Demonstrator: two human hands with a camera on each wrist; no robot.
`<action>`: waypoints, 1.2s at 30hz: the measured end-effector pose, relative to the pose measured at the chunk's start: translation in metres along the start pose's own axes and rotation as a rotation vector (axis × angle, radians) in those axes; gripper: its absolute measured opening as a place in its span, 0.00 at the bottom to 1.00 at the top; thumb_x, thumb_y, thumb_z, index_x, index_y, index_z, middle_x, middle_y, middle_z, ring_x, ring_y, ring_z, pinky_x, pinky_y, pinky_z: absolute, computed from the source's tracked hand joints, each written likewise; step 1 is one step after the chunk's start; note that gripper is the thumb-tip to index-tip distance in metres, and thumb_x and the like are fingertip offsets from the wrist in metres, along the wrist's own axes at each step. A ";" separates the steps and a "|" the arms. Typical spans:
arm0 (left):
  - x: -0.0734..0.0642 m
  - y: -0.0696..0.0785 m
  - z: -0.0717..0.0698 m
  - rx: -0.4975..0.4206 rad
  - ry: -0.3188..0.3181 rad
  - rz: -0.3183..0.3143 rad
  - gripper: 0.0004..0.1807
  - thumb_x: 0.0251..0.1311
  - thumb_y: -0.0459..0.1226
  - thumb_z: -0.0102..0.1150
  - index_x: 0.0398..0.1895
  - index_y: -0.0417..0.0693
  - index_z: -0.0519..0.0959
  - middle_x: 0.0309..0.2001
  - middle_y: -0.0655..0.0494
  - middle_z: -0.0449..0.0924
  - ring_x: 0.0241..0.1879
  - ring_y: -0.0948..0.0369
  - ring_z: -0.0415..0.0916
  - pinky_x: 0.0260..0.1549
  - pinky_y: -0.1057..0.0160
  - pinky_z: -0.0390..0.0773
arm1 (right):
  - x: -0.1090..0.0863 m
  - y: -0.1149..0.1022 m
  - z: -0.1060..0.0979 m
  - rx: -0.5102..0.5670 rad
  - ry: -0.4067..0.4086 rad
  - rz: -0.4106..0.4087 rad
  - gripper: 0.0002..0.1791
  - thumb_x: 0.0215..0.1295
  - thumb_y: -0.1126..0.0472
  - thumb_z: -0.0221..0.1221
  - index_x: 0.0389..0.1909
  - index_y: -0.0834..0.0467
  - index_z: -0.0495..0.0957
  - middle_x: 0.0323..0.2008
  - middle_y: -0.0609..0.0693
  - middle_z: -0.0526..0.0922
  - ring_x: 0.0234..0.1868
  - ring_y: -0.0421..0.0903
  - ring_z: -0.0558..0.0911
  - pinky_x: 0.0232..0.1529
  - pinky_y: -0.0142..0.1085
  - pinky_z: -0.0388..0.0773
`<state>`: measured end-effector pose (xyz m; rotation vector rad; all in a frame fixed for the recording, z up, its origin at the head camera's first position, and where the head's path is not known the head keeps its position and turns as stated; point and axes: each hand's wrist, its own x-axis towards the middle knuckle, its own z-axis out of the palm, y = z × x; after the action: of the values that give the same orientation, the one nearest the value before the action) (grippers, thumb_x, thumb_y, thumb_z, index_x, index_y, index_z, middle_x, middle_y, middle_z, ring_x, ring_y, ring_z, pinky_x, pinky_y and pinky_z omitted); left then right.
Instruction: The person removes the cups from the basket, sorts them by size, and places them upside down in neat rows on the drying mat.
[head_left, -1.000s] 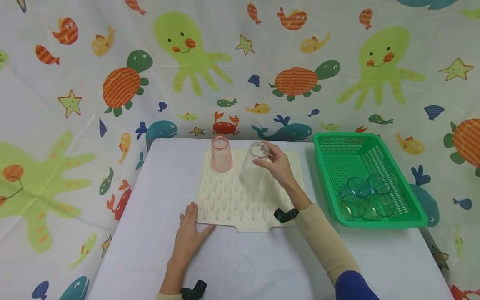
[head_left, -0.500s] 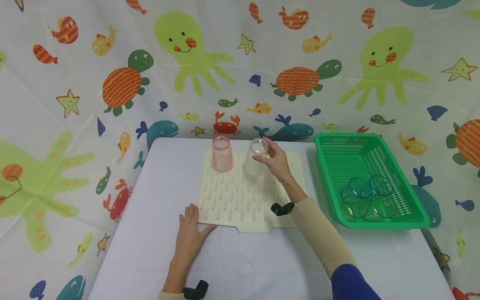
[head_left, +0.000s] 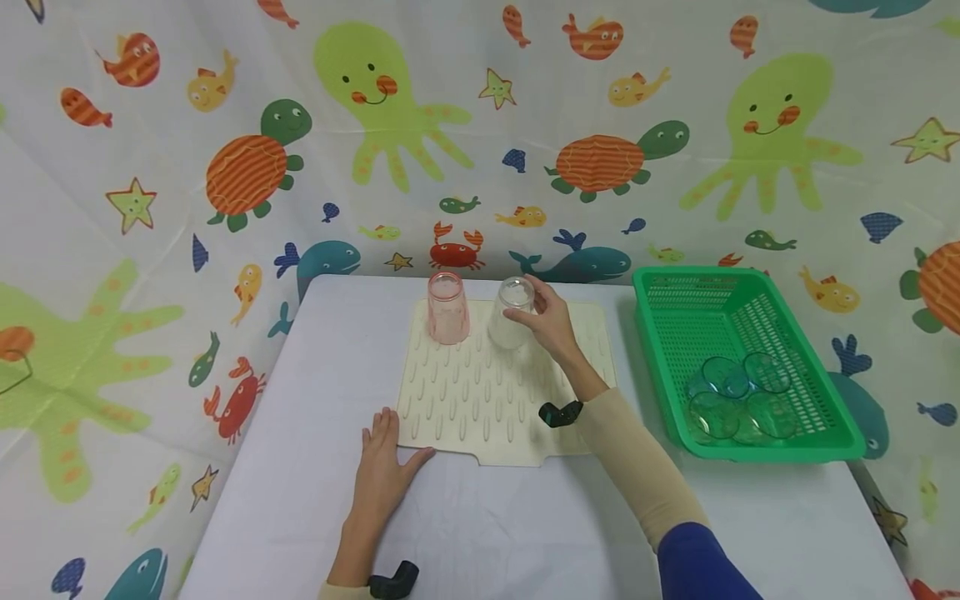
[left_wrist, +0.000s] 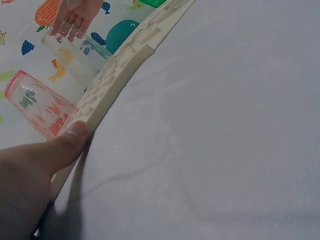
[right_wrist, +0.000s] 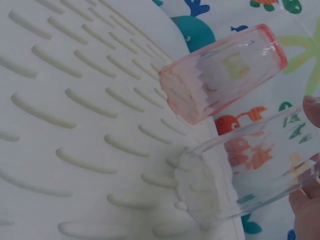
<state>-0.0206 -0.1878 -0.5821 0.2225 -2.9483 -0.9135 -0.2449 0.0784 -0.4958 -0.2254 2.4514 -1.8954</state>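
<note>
My right hand [head_left: 553,325] holds a clear glass [head_left: 507,323] near its top end, thumb on one side and fingers on the other. The glass stands mouth down on a cream drying mat [head_left: 487,408] with raised ridges; in the right wrist view its lower rim [right_wrist: 200,185] meets the mat. To its left, a little apart, a pink-tinted glass [head_left: 448,312] also stands mouth down. My left hand [head_left: 381,477] lies at the mat's front left corner, fingers extended along the side. In the left wrist view, the left thumb [left_wrist: 70,142] touches the mat's edge.
At the right of the white-covered table [head_left: 300,400] stands a green plastic basket [head_left: 772,452]. Several blue and green tinted glasses [head_left: 714,415] sit in its near end. A curtain [head_left: 420,58] printed with sea animals hangs behind the table.
The clear glass, earlier tilted over the mat in my right hand, has come upright and down onto it beside the pink glass. The left hand stays at the mat's corner.
</note>
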 end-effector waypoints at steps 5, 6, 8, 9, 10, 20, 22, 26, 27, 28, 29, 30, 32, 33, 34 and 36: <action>0.000 -0.001 0.001 -0.002 0.004 0.002 0.58 0.52 0.57 0.72 0.74 0.28 0.57 0.77 0.32 0.53 0.78 0.39 0.48 0.78 0.39 0.47 | 0.000 0.003 0.001 -0.014 -0.010 0.011 0.44 0.60 0.54 0.71 0.75 0.53 0.62 0.76 0.53 0.64 0.78 0.51 0.62 0.78 0.44 0.60; 0.000 -0.001 0.001 -0.003 0.006 0.002 0.58 0.52 0.57 0.72 0.74 0.28 0.57 0.77 0.32 0.53 0.78 0.39 0.47 0.78 0.39 0.47 | 0.001 0.003 0.001 -0.017 -0.011 0.010 0.44 0.60 0.54 0.71 0.75 0.53 0.61 0.76 0.53 0.64 0.78 0.51 0.61 0.78 0.44 0.60; 0.000 -0.001 0.000 -0.001 0.010 0.005 0.58 0.52 0.57 0.72 0.74 0.28 0.57 0.77 0.32 0.53 0.78 0.39 0.48 0.78 0.39 0.47 | 0.001 0.003 0.001 -0.025 -0.013 0.005 0.45 0.60 0.54 0.71 0.76 0.53 0.60 0.76 0.53 0.63 0.78 0.52 0.61 0.78 0.44 0.60; 0.000 -0.001 0.000 -0.002 0.010 0.004 0.58 0.52 0.57 0.72 0.74 0.28 0.57 0.77 0.32 0.53 0.78 0.39 0.47 0.78 0.39 0.47 | 0.001 0.003 0.001 -0.034 -0.013 0.004 0.45 0.60 0.54 0.71 0.76 0.54 0.60 0.76 0.53 0.63 0.78 0.52 0.61 0.78 0.44 0.60; 0.000 -0.001 0.000 -0.002 0.009 0.003 0.58 0.52 0.57 0.72 0.74 0.28 0.57 0.77 0.32 0.53 0.79 0.39 0.47 0.78 0.39 0.47 | 0.002 0.003 0.001 -0.042 -0.015 0.003 0.46 0.60 0.54 0.71 0.76 0.54 0.60 0.76 0.53 0.63 0.78 0.52 0.61 0.78 0.44 0.60; -0.001 0.000 -0.002 -0.006 -0.019 -0.009 0.57 0.54 0.58 0.70 0.75 0.29 0.56 0.77 0.33 0.52 0.79 0.41 0.46 0.79 0.40 0.45 | 0.004 -0.008 -0.002 -0.138 -0.035 0.030 0.46 0.61 0.54 0.70 0.76 0.58 0.57 0.76 0.55 0.63 0.78 0.52 0.61 0.78 0.45 0.61; -0.001 0.000 -0.003 -0.005 -0.029 -0.011 0.57 0.55 0.58 0.70 0.75 0.29 0.55 0.77 0.33 0.51 0.79 0.41 0.45 0.79 0.41 0.44 | 0.003 -0.012 -0.005 -0.139 -0.035 0.020 0.46 0.61 0.55 0.70 0.76 0.59 0.57 0.75 0.56 0.64 0.78 0.52 0.61 0.79 0.44 0.59; -0.001 0.000 -0.004 -0.001 -0.023 -0.004 0.57 0.54 0.57 0.70 0.75 0.29 0.55 0.77 0.33 0.51 0.79 0.40 0.46 0.79 0.40 0.44 | 0.001 -0.018 -0.016 -0.142 -0.022 -0.025 0.46 0.61 0.55 0.70 0.75 0.61 0.58 0.75 0.57 0.65 0.78 0.52 0.62 0.79 0.43 0.58; -0.001 0.000 -0.004 -0.004 -0.020 -0.002 0.57 0.54 0.57 0.71 0.75 0.29 0.55 0.77 0.33 0.51 0.79 0.40 0.46 0.79 0.40 0.45 | 0.000 -0.020 -0.019 -0.149 -0.020 -0.036 0.46 0.62 0.54 0.70 0.75 0.62 0.57 0.75 0.57 0.64 0.78 0.52 0.61 0.79 0.43 0.58; -0.001 0.000 -0.003 -0.005 -0.017 0.000 0.57 0.54 0.57 0.71 0.75 0.28 0.55 0.77 0.33 0.51 0.79 0.40 0.46 0.79 0.40 0.45 | -0.001 -0.022 -0.022 -0.157 -0.015 -0.047 0.46 0.62 0.54 0.70 0.75 0.62 0.57 0.75 0.57 0.63 0.78 0.52 0.61 0.79 0.43 0.58; -0.001 0.000 -0.003 -0.007 -0.012 0.002 0.57 0.53 0.57 0.71 0.75 0.28 0.56 0.77 0.33 0.51 0.79 0.40 0.46 0.78 0.40 0.45 | -0.002 -0.024 -0.025 -0.162 -0.011 -0.058 0.46 0.62 0.54 0.69 0.75 0.62 0.57 0.75 0.57 0.63 0.78 0.53 0.61 0.79 0.43 0.58; 0.000 0.000 -0.003 -0.010 -0.007 0.004 0.57 0.53 0.56 0.71 0.75 0.28 0.56 0.77 0.33 0.51 0.79 0.40 0.46 0.79 0.40 0.45 | -0.003 -0.026 -0.029 -0.171 -0.006 -0.068 0.46 0.63 0.53 0.69 0.76 0.63 0.56 0.76 0.58 0.63 0.78 0.53 0.61 0.79 0.43 0.58; -0.001 -0.001 -0.002 -0.015 0.002 0.007 0.57 0.53 0.56 0.71 0.74 0.28 0.56 0.77 0.33 0.51 0.79 0.40 0.46 0.78 0.40 0.45 | -0.006 -0.031 -0.035 -0.187 0.007 -0.078 0.46 0.64 0.53 0.68 0.76 0.63 0.56 0.76 0.58 0.63 0.78 0.53 0.61 0.79 0.44 0.59; -0.001 -0.001 -0.001 -0.017 0.010 0.011 0.57 0.53 0.56 0.71 0.74 0.28 0.57 0.77 0.32 0.52 0.79 0.39 0.47 0.78 0.40 0.46 | -0.008 -0.033 -0.039 -0.189 0.012 -0.083 0.45 0.64 0.53 0.67 0.76 0.63 0.56 0.76 0.58 0.62 0.78 0.53 0.61 0.79 0.44 0.59; -0.001 -0.001 0.000 -0.017 0.018 0.013 0.57 0.53 0.56 0.72 0.74 0.28 0.57 0.77 0.32 0.53 0.78 0.39 0.47 0.78 0.40 0.46 | -0.009 -0.035 -0.042 -0.194 0.024 -0.091 0.45 0.65 0.53 0.67 0.76 0.63 0.56 0.75 0.58 0.63 0.77 0.53 0.62 0.79 0.44 0.60; -0.001 -0.001 0.001 -0.022 0.033 0.022 0.56 0.52 0.56 0.72 0.73 0.28 0.58 0.76 0.32 0.54 0.78 0.39 0.49 0.78 0.40 0.47 | -0.012 -0.039 -0.049 -0.209 0.046 -0.100 0.44 0.65 0.53 0.67 0.76 0.63 0.57 0.75 0.58 0.64 0.77 0.53 0.63 0.78 0.44 0.61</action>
<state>-0.0200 -0.1878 -0.5835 0.2024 -2.9035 -0.9293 -0.2349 0.1179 -0.4463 -0.3193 2.7185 -1.6944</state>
